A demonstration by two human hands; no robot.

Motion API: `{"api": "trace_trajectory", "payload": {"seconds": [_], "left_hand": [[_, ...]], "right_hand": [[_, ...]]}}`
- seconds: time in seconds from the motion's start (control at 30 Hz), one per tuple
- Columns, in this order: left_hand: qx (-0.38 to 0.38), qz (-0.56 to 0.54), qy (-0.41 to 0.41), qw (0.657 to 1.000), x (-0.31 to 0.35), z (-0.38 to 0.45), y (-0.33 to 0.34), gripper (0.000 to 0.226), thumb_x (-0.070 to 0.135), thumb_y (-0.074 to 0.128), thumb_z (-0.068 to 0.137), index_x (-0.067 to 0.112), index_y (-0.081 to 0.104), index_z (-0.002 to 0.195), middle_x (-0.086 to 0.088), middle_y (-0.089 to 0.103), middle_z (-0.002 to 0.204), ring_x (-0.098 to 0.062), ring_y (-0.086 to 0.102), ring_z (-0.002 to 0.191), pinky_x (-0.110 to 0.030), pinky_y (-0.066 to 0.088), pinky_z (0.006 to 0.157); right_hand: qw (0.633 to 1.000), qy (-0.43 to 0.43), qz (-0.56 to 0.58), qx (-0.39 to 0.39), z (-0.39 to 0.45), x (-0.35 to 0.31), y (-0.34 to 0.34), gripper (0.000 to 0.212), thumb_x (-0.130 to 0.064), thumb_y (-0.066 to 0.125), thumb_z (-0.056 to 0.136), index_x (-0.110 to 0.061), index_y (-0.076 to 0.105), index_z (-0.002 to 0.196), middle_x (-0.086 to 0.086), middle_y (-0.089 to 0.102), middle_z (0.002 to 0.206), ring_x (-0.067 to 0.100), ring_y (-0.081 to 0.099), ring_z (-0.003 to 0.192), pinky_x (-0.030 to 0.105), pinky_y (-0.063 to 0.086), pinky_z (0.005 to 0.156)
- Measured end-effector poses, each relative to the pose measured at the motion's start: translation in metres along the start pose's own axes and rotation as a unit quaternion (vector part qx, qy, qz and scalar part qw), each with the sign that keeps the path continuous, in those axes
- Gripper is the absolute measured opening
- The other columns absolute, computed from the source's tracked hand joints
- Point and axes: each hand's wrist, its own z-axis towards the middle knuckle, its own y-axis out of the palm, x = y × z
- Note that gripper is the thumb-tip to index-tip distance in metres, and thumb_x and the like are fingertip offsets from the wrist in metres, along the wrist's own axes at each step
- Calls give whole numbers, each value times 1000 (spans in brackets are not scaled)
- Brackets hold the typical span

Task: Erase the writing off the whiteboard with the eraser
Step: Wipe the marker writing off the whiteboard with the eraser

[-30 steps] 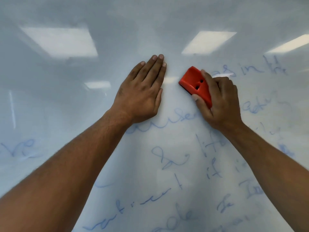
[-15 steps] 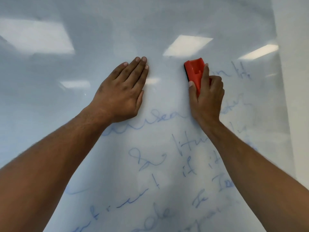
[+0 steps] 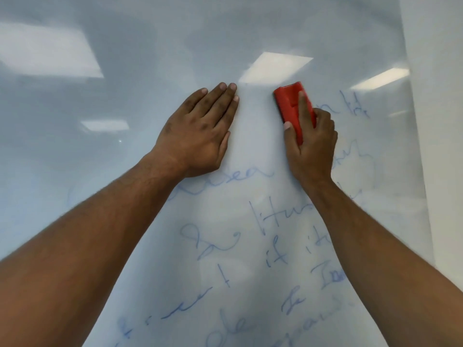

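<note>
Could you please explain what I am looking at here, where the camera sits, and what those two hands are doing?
There is no machine: a person wears one wide-angle camera on the head, so you see their own arms reaching forward. In front is a glossy white whiteboard that reflects ceiling lights and carries faint blue handwriting low down and to the right. The left hand lies flat on the board, fingers straight, holding nothing. The right hand grips a red plastic block eraser against the board, one finger laid along its back. Writing remains, so the erasing is not finished.
</note>
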Motion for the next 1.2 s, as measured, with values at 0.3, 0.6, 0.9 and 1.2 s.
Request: {"api": "trace_trajectory", "payload": {"seconds": [0.3,0.6,0.9,1.2], "left_hand": [[-4,-1,13,1000,14,19,5,75,37,-6,100,6,3,168,-15,0,176,-28,2,164,-43,5,134],[4,-1,6,1000,26,30,9,75,37,-7,100,7,3,168,-13,0,176,-28,3,164,-43,5,134],[7,-2,5,1000,26,30,10,74,37,-5,101,7,5,168,-13,0,176,-29,4,164,-45,5,134],[-19,24,31,999,34,43,8,70,38,2,105,5,-6,167,-16,-10,175,-30,-5,164,-44,1,134]], "right_hand": [[998,-24,-50,-6,6,23,-2,61,-36,49,109,-15,32,164,22,54,134,37,53,113,46,43,93],[997,-18,-18,-67,0,50,-15,66,-35,44,106,-16,25,165,21,50,142,35,49,121,45,38,103],[999,-48,-1,3,0,54,-15,55,-22,60,107,-6,43,157,28,58,136,42,57,110,46,45,99],[993,67,-43,-90,28,81,-28,64,-33,49,111,-14,22,166,26,44,146,41,49,131,53,48,109]]}}
